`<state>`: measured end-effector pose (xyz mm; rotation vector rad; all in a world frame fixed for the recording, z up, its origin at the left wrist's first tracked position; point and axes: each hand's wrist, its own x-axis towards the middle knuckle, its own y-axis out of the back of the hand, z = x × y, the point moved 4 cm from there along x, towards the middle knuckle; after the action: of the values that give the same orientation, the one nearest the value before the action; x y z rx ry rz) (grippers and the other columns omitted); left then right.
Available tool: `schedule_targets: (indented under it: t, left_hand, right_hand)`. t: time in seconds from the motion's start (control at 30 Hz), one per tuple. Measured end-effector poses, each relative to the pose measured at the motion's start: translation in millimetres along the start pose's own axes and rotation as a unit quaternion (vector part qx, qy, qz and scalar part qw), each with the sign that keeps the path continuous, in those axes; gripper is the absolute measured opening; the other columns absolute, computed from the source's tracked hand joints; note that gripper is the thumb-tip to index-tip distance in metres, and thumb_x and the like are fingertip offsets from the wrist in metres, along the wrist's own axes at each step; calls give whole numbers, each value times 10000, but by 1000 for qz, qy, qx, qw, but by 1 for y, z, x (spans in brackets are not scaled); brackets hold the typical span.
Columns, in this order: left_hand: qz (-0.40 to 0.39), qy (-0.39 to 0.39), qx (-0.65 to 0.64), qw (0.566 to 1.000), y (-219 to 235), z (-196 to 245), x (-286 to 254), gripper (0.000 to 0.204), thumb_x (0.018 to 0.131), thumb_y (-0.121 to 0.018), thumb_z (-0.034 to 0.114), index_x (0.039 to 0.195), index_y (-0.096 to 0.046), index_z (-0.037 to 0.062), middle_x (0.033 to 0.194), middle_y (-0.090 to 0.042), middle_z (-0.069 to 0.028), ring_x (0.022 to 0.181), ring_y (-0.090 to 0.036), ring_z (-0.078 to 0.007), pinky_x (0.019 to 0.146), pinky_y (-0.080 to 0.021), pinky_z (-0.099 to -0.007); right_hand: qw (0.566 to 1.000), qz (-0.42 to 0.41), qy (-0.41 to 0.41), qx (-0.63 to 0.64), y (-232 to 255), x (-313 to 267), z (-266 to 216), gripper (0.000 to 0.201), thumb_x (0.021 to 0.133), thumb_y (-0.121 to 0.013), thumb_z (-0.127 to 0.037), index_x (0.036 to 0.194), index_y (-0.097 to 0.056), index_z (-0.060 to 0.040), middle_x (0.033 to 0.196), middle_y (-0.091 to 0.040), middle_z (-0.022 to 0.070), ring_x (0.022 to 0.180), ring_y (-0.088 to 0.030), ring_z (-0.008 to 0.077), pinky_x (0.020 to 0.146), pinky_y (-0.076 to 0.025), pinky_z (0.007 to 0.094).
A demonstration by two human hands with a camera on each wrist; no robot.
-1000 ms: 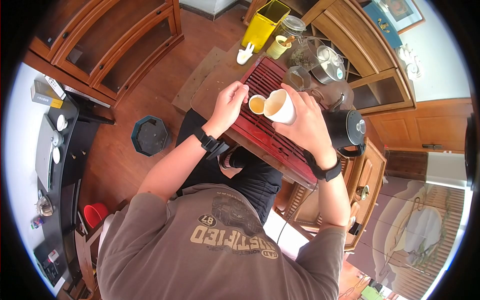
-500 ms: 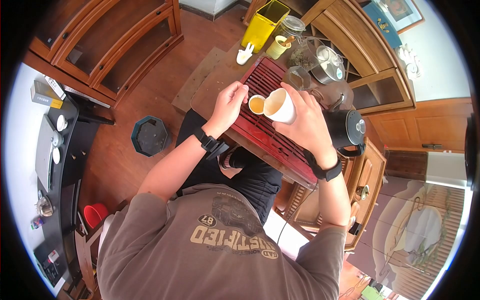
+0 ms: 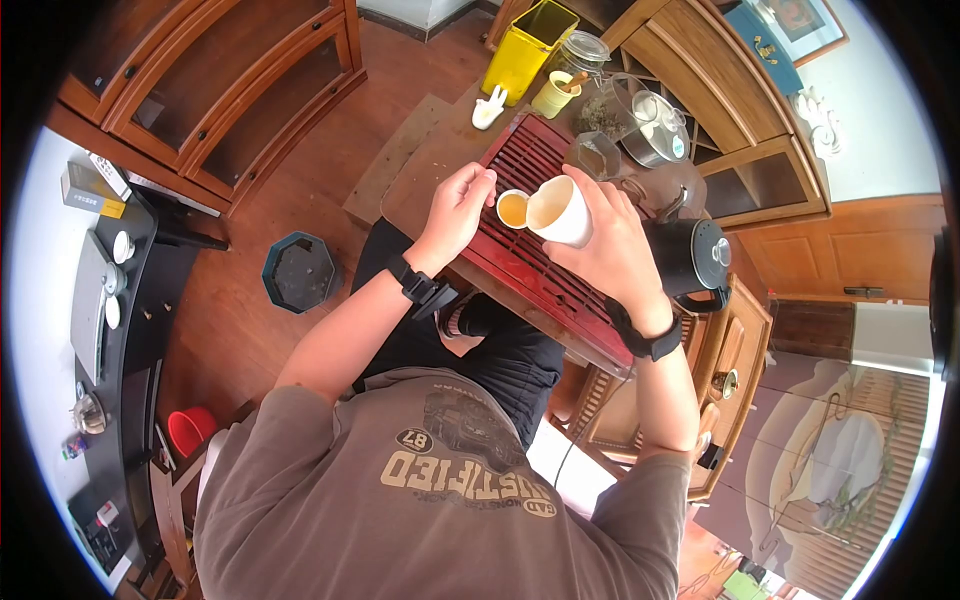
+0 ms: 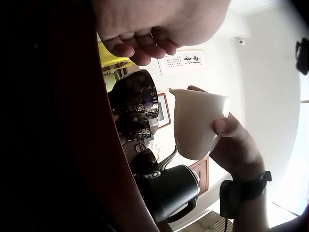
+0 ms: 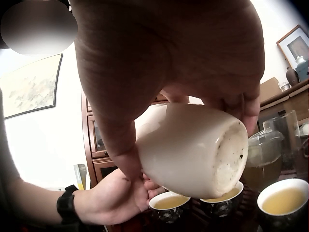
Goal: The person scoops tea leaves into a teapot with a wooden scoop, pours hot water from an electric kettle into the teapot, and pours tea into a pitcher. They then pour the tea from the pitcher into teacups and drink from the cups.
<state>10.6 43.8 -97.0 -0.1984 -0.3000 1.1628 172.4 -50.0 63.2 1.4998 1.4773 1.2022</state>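
My right hand [image 3: 620, 240] grips a white spouted pitcher [image 3: 565, 215], thumb on one side and fingers on the other. The pitcher [image 4: 198, 123] is tipped, its spout over a small tea cup [image 3: 513, 210] of yellow tea. Beside that cup is my left hand [image 3: 462, 210], its fingers loosely curled and holding nothing. From the right wrist, the pitcher's base faces the camera, and tea cups [image 5: 282, 200] with dark patterned outsides and tea in them stand below it. The cups rest on a red slatted tea tray [image 3: 540, 265]; the pitcher and right hand hide part of it.
A black kettle [image 3: 690, 250] stands right of the tray. Behind it are a glass pot [image 3: 593, 157], a lidded steel pot [image 3: 655, 130], a yellow bin [image 3: 525, 50] and a white rabbit-shaped figure [image 3: 489, 107]. An octagonal dark bin [image 3: 300, 272] sits on the floor at left.
The pitcher in my right hand has tipped very slightly. My left hand has stayed in place beside the cup.
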Motion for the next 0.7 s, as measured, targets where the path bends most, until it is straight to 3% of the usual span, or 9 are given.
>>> schedule_targets:
  t: [0.2,0.27,0.3,0.37,0.47,0.5,0.7]
  left_hand:
    - [-3,-2,17,1000,2,-2,1,286,1110,-506,195,869,-577,57,801,-575,9,772,-524,-75,745,-430,-252]
    - [-7,-5,25,1000,2,-3,2,290,1110,-505,194,864,-574,57,801,-575,8,771,-523,-77,746,-429,-253]
    - [-6,-4,20,1000,2,-3,2,293,1109,-505,195,861,-572,56,801,-577,6,771,-524,-79,746,-428,-254]
    - [-10,-4,17,1000,1,-2,1,295,1109,-505,196,857,-570,55,801,-578,5,771,-524,-80,746,-427,-256]
    - [-12,-8,10,1000,0,-1,0,296,1107,-508,199,855,-569,56,802,-585,1,772,-532,-84,741,-426,-258]
    - [-4,-8,13,1000,2,-3,0,296,1107,-510,201,856,-570,56,803,-588,-1,773,-536,-85,739,-425,-259]
    - [-8,-10,12,1000,0,-3,2,270,1102,-519,192,874,-572,58,812,-590,-6,777,-542,-90,738,-425,-261]
  right_hand:
    - [993,48,-56,89,-8,-13,10,849,717,-871,-217,1462,-502,-46,1211,-661,205,1196,-622,369,1056,-486,453]
    - [942,70,-148,292,-15,-24,23,878,767,-889,-184,1493,-426,-11,1267,-650,184,1270,-609,293,1082,-483,410]
    - [942,74,-149,292,-17,-29,26,878,767,-889,-184,1493,-426,-11,1267,-650,184,1270,-609,293,1082,-483,410]
    - [901,131,-176,375,-17,-44,36,901,808,-883,-151,1518,-352,12,1333,-608,173,1308,-577,245,1097,-478,385]
    - [886,197,-192,372,-16,-72,47,923,828,-871,-135,1537,-303,30,1376,-566,180,1294,-577,252,1098,-485,397]
    - [849,221,-212,429,-12,-80,39,948,825,-864,-118,1560,-282,24,1392,-553,190,1294,-578,265,1113,-475,397]
    - [843,292,-269,363,-21,-149,53,973,804,-872,-116,1579,-291,-22,1427,-522,176,1298,-573,264,1103,-489,405]
